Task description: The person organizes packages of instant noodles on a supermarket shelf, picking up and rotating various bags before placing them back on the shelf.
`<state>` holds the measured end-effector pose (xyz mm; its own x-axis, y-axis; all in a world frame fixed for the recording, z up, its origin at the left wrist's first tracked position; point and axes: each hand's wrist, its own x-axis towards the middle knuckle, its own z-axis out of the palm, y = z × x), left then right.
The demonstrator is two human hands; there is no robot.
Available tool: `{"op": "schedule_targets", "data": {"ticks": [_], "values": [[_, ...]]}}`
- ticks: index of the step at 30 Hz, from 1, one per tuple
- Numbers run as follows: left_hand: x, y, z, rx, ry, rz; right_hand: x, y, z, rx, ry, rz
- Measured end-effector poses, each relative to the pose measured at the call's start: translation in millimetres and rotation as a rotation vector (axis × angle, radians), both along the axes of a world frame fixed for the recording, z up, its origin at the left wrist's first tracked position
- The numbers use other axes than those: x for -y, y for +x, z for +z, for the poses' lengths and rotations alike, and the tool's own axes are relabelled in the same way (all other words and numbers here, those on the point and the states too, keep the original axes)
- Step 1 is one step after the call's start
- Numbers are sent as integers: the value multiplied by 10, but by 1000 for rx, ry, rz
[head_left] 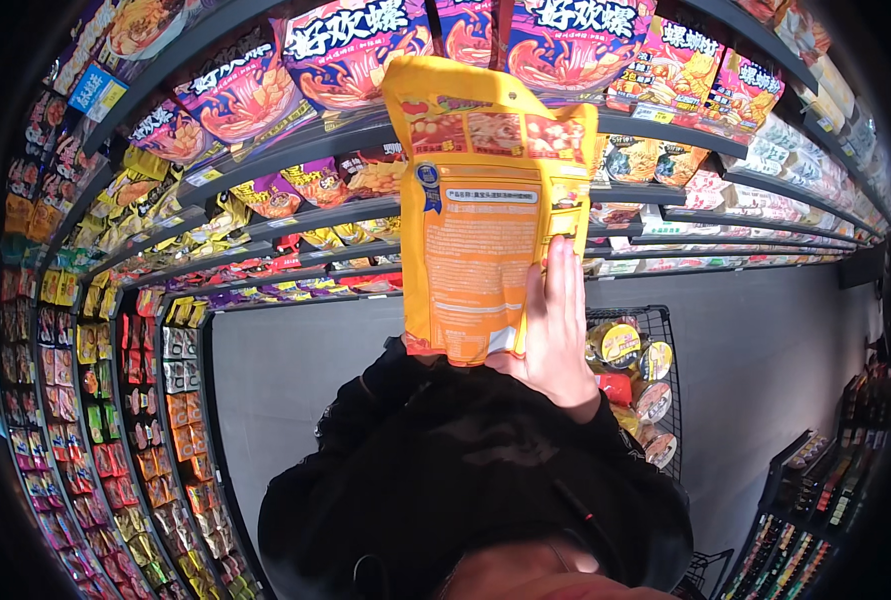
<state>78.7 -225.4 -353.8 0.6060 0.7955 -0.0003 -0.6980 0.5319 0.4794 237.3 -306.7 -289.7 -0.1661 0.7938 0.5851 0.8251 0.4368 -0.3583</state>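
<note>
stocked shelves (pixel 325 133) fill the far side and left of my feed, in front of a grey floor (pixel 765 330). below the bag i see the dark top (pixel 475 470) of the person wearing the camera, and to the right a black wire cart (pixel 678 400) with round tubs (pixel 621 343) in it.

the yellow bag (pixel 475 250) is up before the chest, roughly upright, its printed back toward me. the right hand (pixel 557 340) lies along its lower right edge, fingers straight and touching it, not clenched. the left hand is out of sight, so i can't tell its grip. smallest, a blue badge (pixel 429 187) marks the bag's upper left.

i judge the step in hand to be looking over that back. the next move, i'd say, calls for a curled, firmer hold before turning or lowering the bag.
</note>
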Motion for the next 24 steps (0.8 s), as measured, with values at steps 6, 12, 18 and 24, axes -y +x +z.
{"op": "schedule_targets", "data": {"ticks": [6,12,18,24], "values": [[47,44,25,11,21,-42,90,55,48,88,115,-12],[17,202,54,6,41,-118,73,179,-10,172,249,-76],[11,349,95,12,55,-168,158,280,28,331,292,-109],[0,482,154,15,66,-185,227,295,75,85,279,-89]]}}
